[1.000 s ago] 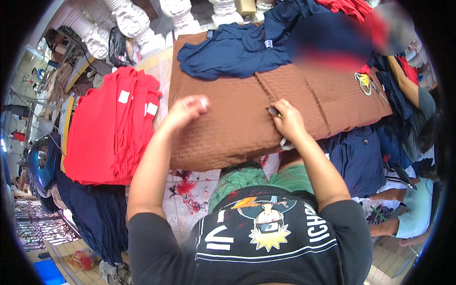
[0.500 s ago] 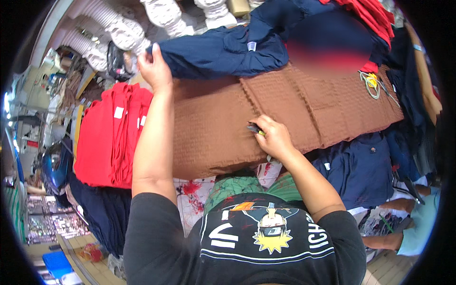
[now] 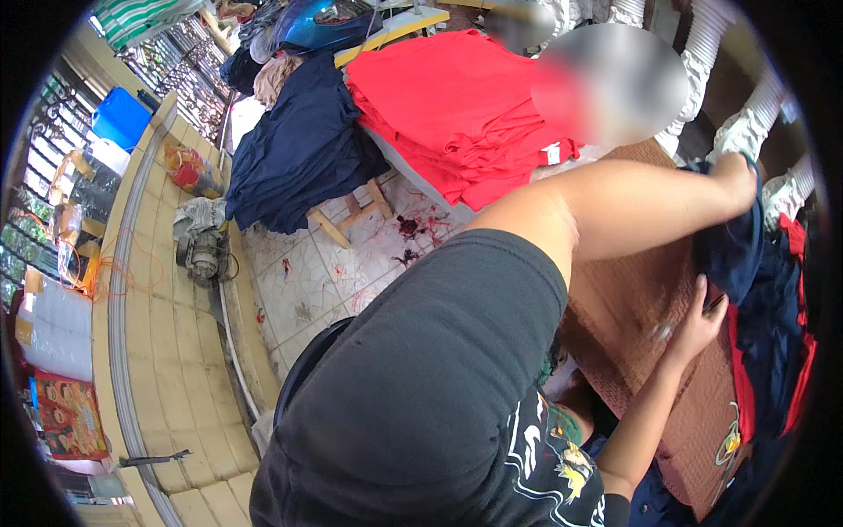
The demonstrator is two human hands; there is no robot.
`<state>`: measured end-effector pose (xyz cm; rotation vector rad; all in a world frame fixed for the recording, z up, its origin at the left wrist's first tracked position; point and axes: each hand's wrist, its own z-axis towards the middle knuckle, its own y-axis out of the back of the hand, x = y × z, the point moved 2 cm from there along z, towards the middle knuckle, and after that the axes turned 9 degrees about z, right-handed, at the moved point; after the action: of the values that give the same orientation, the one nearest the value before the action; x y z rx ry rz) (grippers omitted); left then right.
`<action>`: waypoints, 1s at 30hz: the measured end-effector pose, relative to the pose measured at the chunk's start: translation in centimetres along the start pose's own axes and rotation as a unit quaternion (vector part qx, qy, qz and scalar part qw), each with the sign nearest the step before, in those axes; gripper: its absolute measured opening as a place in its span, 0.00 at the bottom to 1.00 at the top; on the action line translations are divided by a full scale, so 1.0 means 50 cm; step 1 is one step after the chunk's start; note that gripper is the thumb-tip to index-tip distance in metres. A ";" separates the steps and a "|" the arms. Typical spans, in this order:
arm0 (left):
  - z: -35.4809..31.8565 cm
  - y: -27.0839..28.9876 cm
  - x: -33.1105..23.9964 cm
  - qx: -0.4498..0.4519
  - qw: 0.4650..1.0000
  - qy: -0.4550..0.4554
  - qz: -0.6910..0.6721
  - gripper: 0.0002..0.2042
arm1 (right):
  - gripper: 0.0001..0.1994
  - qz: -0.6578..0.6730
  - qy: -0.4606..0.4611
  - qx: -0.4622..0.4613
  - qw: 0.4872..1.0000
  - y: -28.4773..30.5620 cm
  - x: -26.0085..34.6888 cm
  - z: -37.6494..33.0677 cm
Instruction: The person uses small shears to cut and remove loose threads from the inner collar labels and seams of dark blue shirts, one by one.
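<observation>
Gripped at its upper end by my left hand (image 3: 736,182), a navy blue garment (image 3: 731,250) drapes over the brown cloth-covered table (image 3: 619,281). The fingers of that hand are partly hidden. My right hand (image 3: 694,329) is just below the garment, its fingers bent around small dark thread snips (image 3: 713,306), of which only a little shows. More navy fabric with red edging (image 3: 773,342) lies along the table's far side, beyond both hands.
A red garment stack (image 3: 448,105) and a navy pile (image 3: 294,145) lie to the left. White balusters (image 3: 746,123) stand behind the table. A grey cord (image 3: 729,448) lies on it. A small motor (image 3: 204,255) sits by the tiled floor (image 3: 307,272), which has thread scraps.
The view has swung to the left, so the table now appears at the right. My right hand has come up close to the navy garment; my left hand still grips it.
</observation>
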<state>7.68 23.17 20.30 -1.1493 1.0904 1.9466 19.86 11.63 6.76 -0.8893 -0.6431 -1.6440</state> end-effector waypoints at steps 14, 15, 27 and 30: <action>0.211 0.113 -0.048 0.094 0.905 -0.139 0.391 0.16 | 0.11 -0.214 0.158 0.018 0.964 0.122 0.003 0.216; 0.193 0.129 -0.063 0.104 0.898 -0.189 0.384 0.17 | 0.11 -0.169 0.178 0.017 0.969 0.163 0.035 0.249; 0.215 0.509 -0.052 0.136 0.827 -0.229 0.494 0.20 | 0.13 -0.282 0.263 0.085 0.919 0.075 0.396 0.214; 0.224 0.426 -0.077 0.163 0.824 -0.251 0.482 0.21 | 0.12 -0.270 0.195 0.105 0.937 0.096 0.436 0.172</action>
<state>-12.38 22.71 34.09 0.2282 1.7755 2.3960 23.98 5.02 29.37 -0.2142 -0.8053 -2.1158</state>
